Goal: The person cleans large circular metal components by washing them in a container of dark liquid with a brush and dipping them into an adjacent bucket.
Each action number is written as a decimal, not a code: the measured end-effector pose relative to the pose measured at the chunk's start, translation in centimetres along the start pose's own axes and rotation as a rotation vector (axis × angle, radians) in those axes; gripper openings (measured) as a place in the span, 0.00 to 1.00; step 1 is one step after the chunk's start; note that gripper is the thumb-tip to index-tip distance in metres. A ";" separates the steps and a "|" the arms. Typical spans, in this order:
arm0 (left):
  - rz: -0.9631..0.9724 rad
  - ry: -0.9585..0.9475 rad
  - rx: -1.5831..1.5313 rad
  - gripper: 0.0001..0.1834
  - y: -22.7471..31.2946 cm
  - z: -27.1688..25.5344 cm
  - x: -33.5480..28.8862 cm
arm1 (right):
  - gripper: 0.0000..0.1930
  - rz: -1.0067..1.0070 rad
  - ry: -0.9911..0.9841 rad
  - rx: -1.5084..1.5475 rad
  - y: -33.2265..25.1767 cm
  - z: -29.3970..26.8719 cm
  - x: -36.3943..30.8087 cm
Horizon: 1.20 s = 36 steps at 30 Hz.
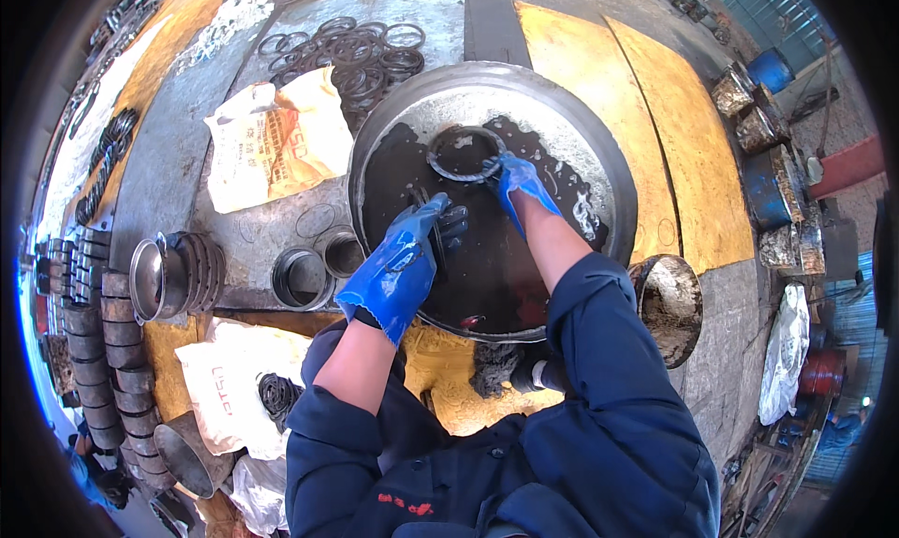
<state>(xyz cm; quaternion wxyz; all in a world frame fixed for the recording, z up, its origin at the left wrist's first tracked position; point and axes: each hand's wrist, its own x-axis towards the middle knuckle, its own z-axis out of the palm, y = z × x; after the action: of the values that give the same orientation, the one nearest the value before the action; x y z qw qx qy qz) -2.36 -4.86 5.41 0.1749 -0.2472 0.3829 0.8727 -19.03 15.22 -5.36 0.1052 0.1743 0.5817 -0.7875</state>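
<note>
hands: blue gloves, wavy cuffs | jacket: navy, rolled sleeves, buttons | chest: red marking

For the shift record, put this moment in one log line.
left hand: holding dark thin piece | right hand: gripping ring | ring: over basin, contact with dark liquid unclear

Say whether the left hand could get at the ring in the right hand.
Probably yes: the ring in the right hand is close ahead of the left hand, with nothing else visibly between, though the thin dark piece it holds may hinder gripping.
</note>
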 end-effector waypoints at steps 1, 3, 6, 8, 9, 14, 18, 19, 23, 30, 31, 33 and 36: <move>-0.005 0.013 -0.002 0.13 0.2 -1.1 0.0 | 0.17 0.006 -0.043 -0.077 0.8 2.2 -0.6; -0.040 0.003 -0.007 0.12 0.2 -1.9 1.1 | 0.19 -0.035 0.002 -0.528 0.1 3.8 -0.4; 0.089 -0.078 0.005 0.10 0.1 -2.2 -0.5 | 0.26 -0.324 -0.173 -1.069 -2.1 3.2 -2.4; 0.134 -0.069 0.128 0.10 1.3 -3.0 -1.5 | 0.27 -0.171 -0.426 -0.957 -6.2 5.5 -9.2; 0.200 -0.080 0.266 0.10 1.3 -2.3 -2.0 | 0.28 -0.200 -0.436 -0.958 -6.5 3.9 -9.3; 0.312 0.041 0.628 0.11 1.2 0.2 -3.3 | 0.27 -0.032 -0.871 -1.539 -4.4 -0.8 -12.5; 0.436 0.178 0.900 0.13 1.7 -1.2 -3.8 | 0.25 0.014 -1.179 -2.146 -2.7 3.8 -19.9; 0.393 0.117 0.830 0.13 1.6 -0.8 -3.9 | 0.25 -0.052 -1.119 -2.177 -1.2 3.3 -20.5; 0.281 -0.084 0.556 0.11 0.6 0.1 -3.1 | 0.21 -0.233 -0.813 -2.048 5.2 -1.3 -19.5; 0.143 -0.205 0.658 0.08 -0.1 0.2 -3.3 | 0.20 -0.127 -0.513 -1.915 -1.6 -4.3 -18.7; 0.211 -0.227 0.652 0.09 -1.1 0.6 -2.6 | 0.20 -0.171 -0.346 -1.730 -2.6 -5.9 -18.3; 0.080 -0.272 0.543 0.10 -2.4 1.8 -1.8 | 0.21 -0.103 -0.247 -1.355 -4.9 -10.3 -16.8; -0.018 -0.322 0.417 0.14 -4.1 1.6 0.0 | 0.23 -0.096 -0.054 -1.058 -6.6 -10.8 -16.8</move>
<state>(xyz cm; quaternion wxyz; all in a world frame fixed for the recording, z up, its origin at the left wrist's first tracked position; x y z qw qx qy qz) -0.78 -1.00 3.94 0.2884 -0.0669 0.5194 0.8016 -4.45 26.89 4.28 0.1578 0.0502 0.9038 -0.3947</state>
